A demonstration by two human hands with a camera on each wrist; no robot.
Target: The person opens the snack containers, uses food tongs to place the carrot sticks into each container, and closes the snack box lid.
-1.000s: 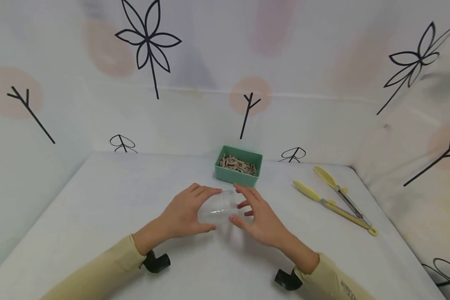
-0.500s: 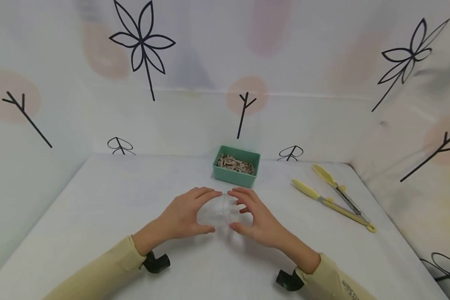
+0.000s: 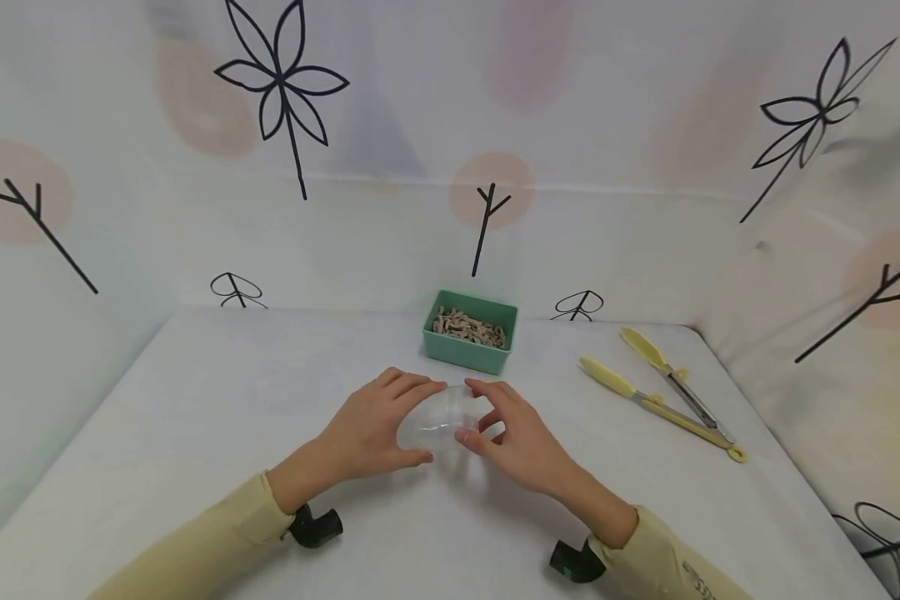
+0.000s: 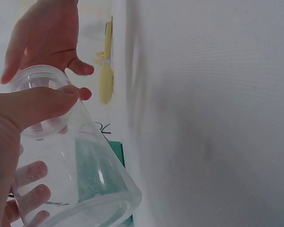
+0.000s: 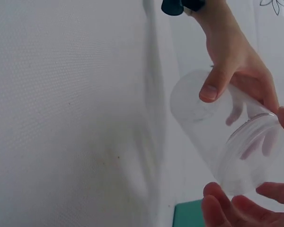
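Note:
A clear plastic jar (image 3: 431,427) lies tilted on its side between my two hands, held off the white table. My left hand (image 3: 367,429) grips its body, thumb on the near side and fingers on the far side. In the left wrist view the jar's wide base (image 4: 99,208) points toward the lower right. The right hand (image 3: 521,442) has thumb and fingers curled around the other end, at the clear lid (image 5: 248,156). That lid looks seated on the rim; its exact fit is hard to see through the transparent plastic.
A green rectangular box (image 3: 465,354) of small brownish-grey pieces stands behind my hands. Yellow-tipped metal tongs (image 3: 675,400) lie spread at the right of the white table (image 3: 217,392). White patterned sheets (image 3: 382,242) enclose the back and sides.
The right hand's fingers shift around the lid, loosening half a second ago and closing on it again. My left hand stays on the jar's body. The view shifts slightly.

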